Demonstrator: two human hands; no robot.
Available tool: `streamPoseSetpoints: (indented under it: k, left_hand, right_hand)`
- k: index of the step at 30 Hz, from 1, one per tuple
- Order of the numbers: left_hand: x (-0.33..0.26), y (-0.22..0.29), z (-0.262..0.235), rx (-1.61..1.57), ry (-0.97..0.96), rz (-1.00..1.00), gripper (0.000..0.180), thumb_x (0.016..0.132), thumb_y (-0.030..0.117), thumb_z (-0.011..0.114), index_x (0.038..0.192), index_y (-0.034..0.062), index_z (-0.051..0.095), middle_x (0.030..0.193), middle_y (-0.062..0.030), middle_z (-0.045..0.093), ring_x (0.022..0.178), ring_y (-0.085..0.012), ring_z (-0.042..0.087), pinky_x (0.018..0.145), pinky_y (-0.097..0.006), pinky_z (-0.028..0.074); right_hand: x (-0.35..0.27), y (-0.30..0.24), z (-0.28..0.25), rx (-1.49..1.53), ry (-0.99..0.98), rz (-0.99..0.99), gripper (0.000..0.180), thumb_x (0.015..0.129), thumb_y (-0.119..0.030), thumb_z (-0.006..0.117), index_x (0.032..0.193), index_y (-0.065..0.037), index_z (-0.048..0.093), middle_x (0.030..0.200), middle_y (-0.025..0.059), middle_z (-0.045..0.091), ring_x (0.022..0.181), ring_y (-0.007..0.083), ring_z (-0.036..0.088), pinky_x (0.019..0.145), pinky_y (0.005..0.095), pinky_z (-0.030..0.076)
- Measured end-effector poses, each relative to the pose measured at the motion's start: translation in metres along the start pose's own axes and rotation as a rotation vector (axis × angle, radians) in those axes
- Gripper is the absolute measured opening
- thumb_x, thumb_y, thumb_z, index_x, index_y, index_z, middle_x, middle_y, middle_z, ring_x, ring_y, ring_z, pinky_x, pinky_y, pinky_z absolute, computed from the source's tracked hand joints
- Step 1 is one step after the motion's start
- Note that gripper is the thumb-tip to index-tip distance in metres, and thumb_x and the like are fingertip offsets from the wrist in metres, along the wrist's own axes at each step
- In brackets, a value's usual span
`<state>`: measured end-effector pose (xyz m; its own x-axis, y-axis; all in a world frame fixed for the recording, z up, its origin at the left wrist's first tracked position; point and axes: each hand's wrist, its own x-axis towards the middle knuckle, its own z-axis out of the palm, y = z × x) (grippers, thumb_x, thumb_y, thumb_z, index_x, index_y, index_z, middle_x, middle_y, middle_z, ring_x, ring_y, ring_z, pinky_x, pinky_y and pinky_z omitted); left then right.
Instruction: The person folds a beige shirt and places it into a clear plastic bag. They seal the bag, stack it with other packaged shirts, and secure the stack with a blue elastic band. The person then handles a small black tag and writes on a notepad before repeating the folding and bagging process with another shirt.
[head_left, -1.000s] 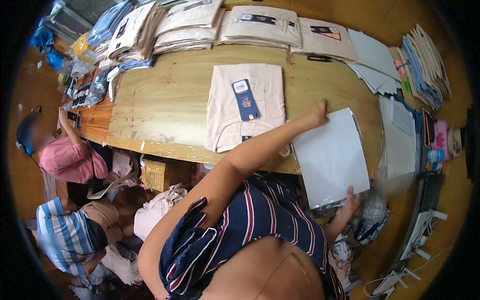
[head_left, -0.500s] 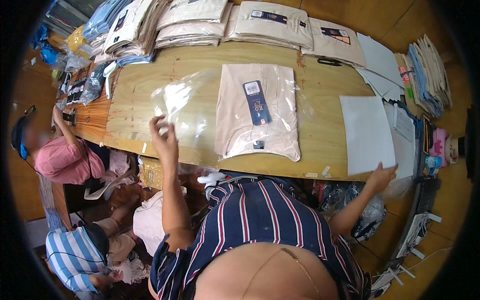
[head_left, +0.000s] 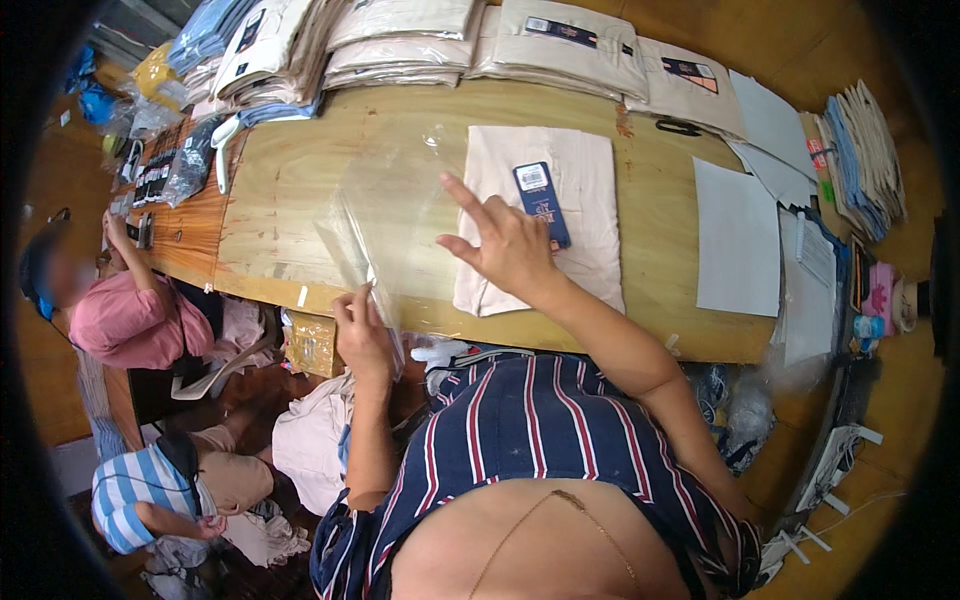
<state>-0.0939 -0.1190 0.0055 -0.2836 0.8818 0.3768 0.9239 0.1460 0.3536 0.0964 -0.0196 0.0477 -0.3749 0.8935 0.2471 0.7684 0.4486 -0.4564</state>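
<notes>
A folded pale pink garment lies on the table with a dark blue hang tag on its front. To its left, a sheet of clear plastic film, perhaps a bag, stands partly raised and reaches to the garment's edge. My left hand is closed at the table's front edge, pinching the near edge of the film. Over the garment and part of the tag, my right hand is open, fingers apart and holding nothing. Its index finger points toward the film. My right hand hides the garment's middle.
Stacks of folded, plastic-wrapped garments line the table's far edge. White paper sheets and a pair of black scissors lie to the right. A white-handled tool rests at left. Two people sit beyond the left side.
My right hand has come from the white paper at the right to above the garment. My left hand has lowered and now pinches the film, which stands more spread out.
</notes>
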Motion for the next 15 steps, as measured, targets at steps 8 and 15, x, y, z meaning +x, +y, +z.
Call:
streamPoseSetpoints:
  k: [8,15]
  left_hand:
    - [-0.014,0.016,-0.007,-0.215,-0.170,0.034,0.040,0.069,-0.007,0.052,0.105,0.0108,0.051,0.089,-0.0147,0.045,0.066,-0.0282,0.053,0.056,-0.035,0.044]
    - [-0.043,-0.015,-0.030,-0.133,-0.164,-0.318,0.047,0.067,0.013,0.065,0.108,0.0081,0.042,0.099,-0.0189,0.039,0.073,-0.0313,0.050,0.059,-0.034,0.044]
  right_hand:
    - [0.054,-0.024,0.071,0.297,-0.188,0.089,0.046,0.080,-0.040,0.044,0.122,-0.024,0.031,0.094,0.0218,0.050,0.076,0.0373,0.054,0.065,0.0442,0.044]
    - [0.120,-0.005,0.145,0.043,-0.248,0.047,0.037,0.080,-0.031,0.042,0.114,-0.017,0.040,0.099,0.0236,0.043,0.088,0.0385,0.050,0.071,0.0426,0.044]
